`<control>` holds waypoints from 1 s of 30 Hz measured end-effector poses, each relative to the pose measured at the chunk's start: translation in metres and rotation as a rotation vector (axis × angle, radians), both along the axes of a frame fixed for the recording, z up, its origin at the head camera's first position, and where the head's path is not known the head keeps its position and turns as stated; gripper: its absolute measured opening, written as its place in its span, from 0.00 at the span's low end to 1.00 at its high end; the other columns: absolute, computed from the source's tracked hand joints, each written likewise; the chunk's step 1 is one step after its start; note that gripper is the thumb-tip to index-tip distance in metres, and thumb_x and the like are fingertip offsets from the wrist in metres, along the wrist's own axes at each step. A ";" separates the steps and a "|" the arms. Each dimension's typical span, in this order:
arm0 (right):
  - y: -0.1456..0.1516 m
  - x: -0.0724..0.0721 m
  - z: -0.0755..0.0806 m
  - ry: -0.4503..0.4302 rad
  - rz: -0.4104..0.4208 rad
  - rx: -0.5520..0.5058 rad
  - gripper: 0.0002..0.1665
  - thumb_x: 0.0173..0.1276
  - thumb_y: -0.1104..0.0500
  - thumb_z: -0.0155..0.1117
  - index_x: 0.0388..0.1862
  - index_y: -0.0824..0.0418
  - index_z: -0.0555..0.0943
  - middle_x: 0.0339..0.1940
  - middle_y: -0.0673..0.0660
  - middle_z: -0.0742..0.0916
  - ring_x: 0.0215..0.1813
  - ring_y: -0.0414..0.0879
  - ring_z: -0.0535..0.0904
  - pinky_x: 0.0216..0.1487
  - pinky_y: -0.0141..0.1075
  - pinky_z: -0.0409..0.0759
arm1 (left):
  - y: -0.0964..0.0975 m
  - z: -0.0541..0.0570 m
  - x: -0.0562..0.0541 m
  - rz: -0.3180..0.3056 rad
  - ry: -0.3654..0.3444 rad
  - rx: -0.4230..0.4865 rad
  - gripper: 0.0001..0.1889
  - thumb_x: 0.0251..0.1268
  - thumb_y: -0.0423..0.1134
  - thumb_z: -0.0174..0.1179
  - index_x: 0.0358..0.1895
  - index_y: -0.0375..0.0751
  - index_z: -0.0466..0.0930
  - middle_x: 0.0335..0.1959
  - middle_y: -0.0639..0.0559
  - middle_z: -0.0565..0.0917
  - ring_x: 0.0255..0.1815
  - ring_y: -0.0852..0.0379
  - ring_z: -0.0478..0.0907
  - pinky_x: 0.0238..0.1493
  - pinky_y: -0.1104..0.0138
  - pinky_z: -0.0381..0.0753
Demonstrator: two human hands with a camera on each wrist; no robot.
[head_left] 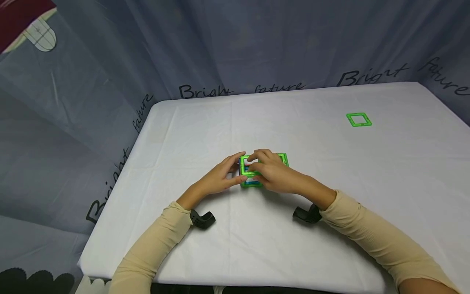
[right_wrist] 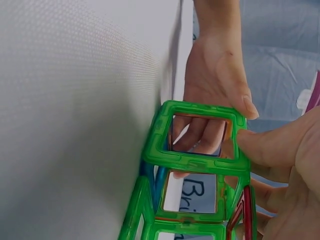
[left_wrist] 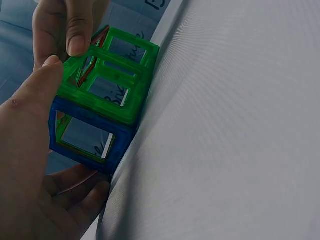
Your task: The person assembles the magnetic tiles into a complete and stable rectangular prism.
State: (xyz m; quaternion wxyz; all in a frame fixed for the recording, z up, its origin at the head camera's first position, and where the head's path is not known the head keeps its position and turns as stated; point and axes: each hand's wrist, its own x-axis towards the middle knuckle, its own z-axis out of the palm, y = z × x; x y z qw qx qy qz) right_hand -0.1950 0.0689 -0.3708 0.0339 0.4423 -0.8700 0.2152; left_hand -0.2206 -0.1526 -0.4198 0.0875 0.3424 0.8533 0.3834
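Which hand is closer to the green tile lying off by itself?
Right. The right hand is left of the lone green tile and closer to the person; the left hand is farther left.

Creased beige sleeves (head_left: 154,245), curved black wrist pieces (head_left: 203,220)

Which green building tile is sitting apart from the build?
The loose green tile lying flat toward the far right of the white table; the other green tiles are joined together between the left hand and right hand.
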 end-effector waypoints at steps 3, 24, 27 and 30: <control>-0.001 0.000 0.000 -0.023 -0.006 0.000 0.10 0.61 0.67 0.63 0.42 0.66 0.80 0.55 0.62 0.73 0.62 0.61 0.60 0.57 0.57 0.61 | 0.000 0.000 0.000 -0.006 -0.002 0.003 0.45 0.58 0.68 0.47 0.72 0.44 0.48 0.61 0.46 0.65 0.53 0.57 0.72 0.55 0.62 0.71; 0.028 -0.014 0.018 -0.034 -0.024 0.079 0.22 0.58 0.59 0.68 0.51 0.66 0.78 0.55 0.62 0.76 0.58 0.58 0.68 0.56 0.54 0.66 | 0.001 0.000 0.001 -0.005 0.001 0.005 0.37 0.65 0.55 0.53 0.72 0.46 0.49 0.58 0.48 0.67 0.52 0.59 0.72 0.54 0.63 0.70; 0.040 -0.018 0.023 -0.039 -0.094 0.179 0.32 0.54 0.55 0.73 0.56 0.66 0.74 0.55 0.62 0.76 0.57 0.58 0.69 0.54 0.54 0.68 | 0.001 0.001 0.001 -0.001 0.005 0.003 0.36 0.65 0.51 0.55 0.71 0.45 0.50 0.57 0.48 0.68 0.50 0.60 0.72 0.54 0.63 0.70; 0.042 -0.019 0.023 -0.040 -0.119 0.283 0.39 0.52 0.52 0.74 0.60 0.66 0.71 0.55 0.63 0.76 0.56 0.57 0.71 0.53 0.52 0.70 | 0.001 0.001 0.001 0.003 0.004 0.004 0.36 0.65 0.50 0.56 0.71 0.44 0.50 0.57 0.47 0.68 0.50 0.60 0.73 0.54 0.63 0.70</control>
